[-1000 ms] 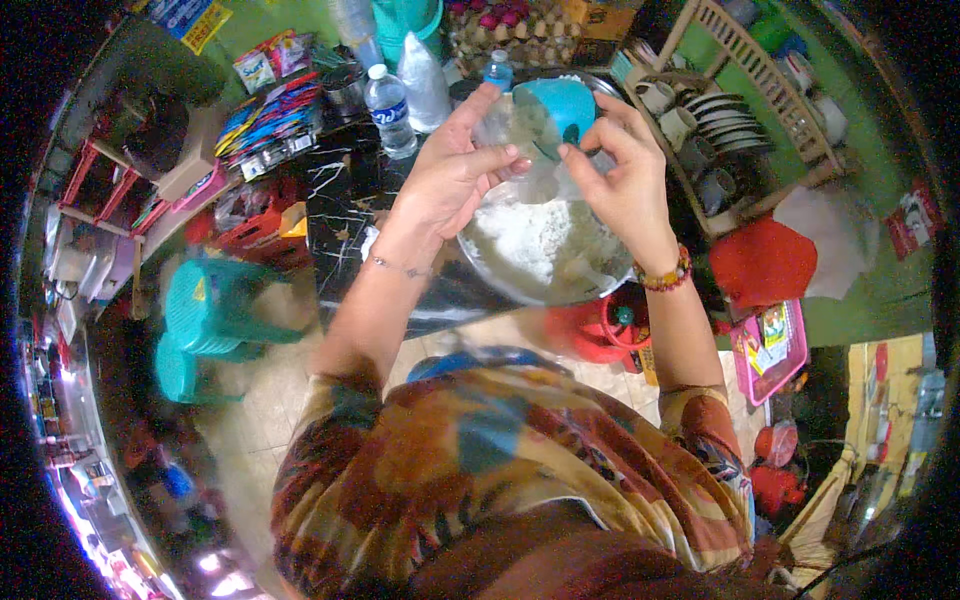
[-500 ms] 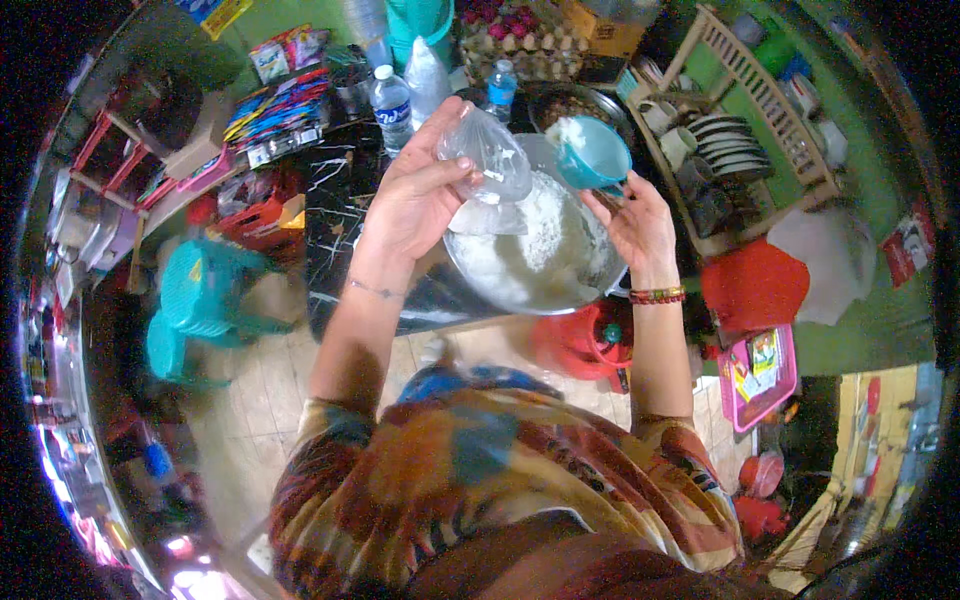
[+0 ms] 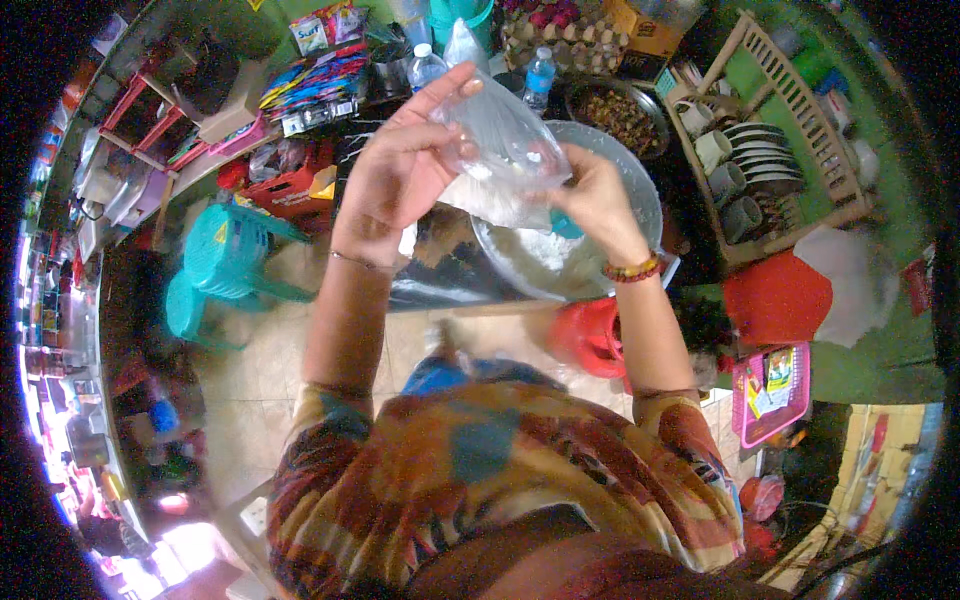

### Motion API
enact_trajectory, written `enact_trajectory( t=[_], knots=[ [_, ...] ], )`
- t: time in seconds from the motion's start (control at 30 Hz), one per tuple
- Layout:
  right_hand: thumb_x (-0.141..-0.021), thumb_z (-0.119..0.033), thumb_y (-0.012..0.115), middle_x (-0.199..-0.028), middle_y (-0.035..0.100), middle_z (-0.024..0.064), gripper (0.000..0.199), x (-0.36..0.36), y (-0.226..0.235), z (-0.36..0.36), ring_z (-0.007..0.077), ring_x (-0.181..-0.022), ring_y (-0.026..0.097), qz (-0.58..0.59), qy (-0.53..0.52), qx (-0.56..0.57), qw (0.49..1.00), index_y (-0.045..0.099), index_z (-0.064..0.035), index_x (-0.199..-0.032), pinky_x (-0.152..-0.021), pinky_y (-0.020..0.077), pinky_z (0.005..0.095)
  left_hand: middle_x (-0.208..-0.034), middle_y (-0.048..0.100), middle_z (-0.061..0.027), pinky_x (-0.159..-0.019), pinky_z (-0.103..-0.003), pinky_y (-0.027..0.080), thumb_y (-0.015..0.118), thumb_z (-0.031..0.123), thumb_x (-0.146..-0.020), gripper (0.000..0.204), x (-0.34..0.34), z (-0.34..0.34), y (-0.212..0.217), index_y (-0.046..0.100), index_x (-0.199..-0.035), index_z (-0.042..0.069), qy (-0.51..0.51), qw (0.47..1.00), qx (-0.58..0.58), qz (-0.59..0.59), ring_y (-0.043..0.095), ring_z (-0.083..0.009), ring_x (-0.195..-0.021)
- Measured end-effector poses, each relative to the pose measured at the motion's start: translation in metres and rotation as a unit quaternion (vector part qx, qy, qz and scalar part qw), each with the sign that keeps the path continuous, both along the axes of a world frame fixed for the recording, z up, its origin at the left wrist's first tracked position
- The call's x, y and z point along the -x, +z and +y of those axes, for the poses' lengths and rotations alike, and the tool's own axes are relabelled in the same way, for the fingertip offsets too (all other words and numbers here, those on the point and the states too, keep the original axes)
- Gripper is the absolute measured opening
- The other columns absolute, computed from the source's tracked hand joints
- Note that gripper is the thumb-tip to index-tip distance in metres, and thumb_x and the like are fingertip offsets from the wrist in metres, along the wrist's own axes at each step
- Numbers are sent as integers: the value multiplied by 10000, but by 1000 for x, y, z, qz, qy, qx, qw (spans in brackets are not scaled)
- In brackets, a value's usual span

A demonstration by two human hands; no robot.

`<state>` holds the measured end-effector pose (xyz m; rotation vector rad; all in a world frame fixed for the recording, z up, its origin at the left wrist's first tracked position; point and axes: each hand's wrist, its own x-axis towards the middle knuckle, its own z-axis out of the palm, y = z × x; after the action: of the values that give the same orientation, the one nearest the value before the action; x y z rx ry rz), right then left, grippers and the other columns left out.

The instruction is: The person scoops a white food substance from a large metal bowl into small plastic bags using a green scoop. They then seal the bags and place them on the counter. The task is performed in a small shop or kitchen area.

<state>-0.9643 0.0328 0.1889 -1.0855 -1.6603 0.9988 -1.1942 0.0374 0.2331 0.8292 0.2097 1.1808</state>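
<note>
My left hand (image 3: pixel 405 170) is raised over the near left side of a large metal bowl (image 3: pixel 652 190), its fingers closed on a clear plastic bag (image 3: pixel 510 125). Something white shows along the bag's lower part. White powder (image 3: pixel 545 248), which looks like flour, lies in the bowl. My right hand (image 3: pixel 603 205), slightly blurred, is closed over the bowl at the bag's right edge. Below its fingers a small part of a teal cup (image 3: pixel 566 225) peeks out; the bag and the hand hide the rest. The right fingertips are partly hidden.
Behind the bowl stand a pan of brown bits (image 3: pixel 615 115), a small water bottle (image 3: pixel 540 75) and egg trays (image 3: pixel 560 45). A wooden dish rack (image 3: pixel 800 110) with plates is at the right. Teal stools (image 3: pixel 225 255) stand left, a red container (image 3: pixel 590 340) below the table edge.
My right hand has moved left and turned over, bringing the teal cup down to the bag. The bag is now stretched wider across the bowl. The whole view has shifted a little.
</note>
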Motion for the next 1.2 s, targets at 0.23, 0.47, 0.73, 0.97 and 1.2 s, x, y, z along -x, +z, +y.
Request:
enact_trajectory(
  t=[0.23,0.47,0.73,0.97,1.2],
  knots=[
    [-709,-118,776,-805,693,40,179,2,44,-4,72,-732,605,-25,-24,-67,997,705,-8,-830,-691,482,231,-1076,557,-53,-776,-256,426,597,66,-809,491,49,-17,10,484,-1278,-25,109,985,-3,136,525,-125,-791],
    [-723,-242,757,-824,685,77,335,41,62,-4,127,-766,623,-114,26,-125,985,690,-10,-955,-742,482,260,-1234,531,-82,-777,-225,422,620,100,-800,594,80,-40,32,405,-1337,-37,117,982,-48,139,503,-87,-864],
    [-843,-108,509,-1019,640,205,248,-5,-114,65,313,-907,642,-627,67,37,776,654,-51,-1036,-799,513,388,-1347,473,-61,-759,-264,479,531,-6,-846,573,113,-74,-38,360,-1392,26,71,969,58,230,543,-78,-911],
    [-837,-40,473,-1110,580,214,248,-27,-208,83,367,-987,613,-638,-74,107,759,636,-21,-1023,-822,513,434,-1361,436,-94,-715,-242,512,471,-92,-847,585,110,-89,-108,319,-1404,1,109,930,105,334,526,-66,-820],
    [-838,-311,590,-1062,592,223,298,-26,-138,66,396,-1042,548,-636,-92,15,766,651,-39,-943,-894,461,443,-1351,464,-76,-741,-258,496,469,-84,-848,599,97,-90,-131,307,-1415,24,108,911,95,387,558,-95,-894]
  ],
)
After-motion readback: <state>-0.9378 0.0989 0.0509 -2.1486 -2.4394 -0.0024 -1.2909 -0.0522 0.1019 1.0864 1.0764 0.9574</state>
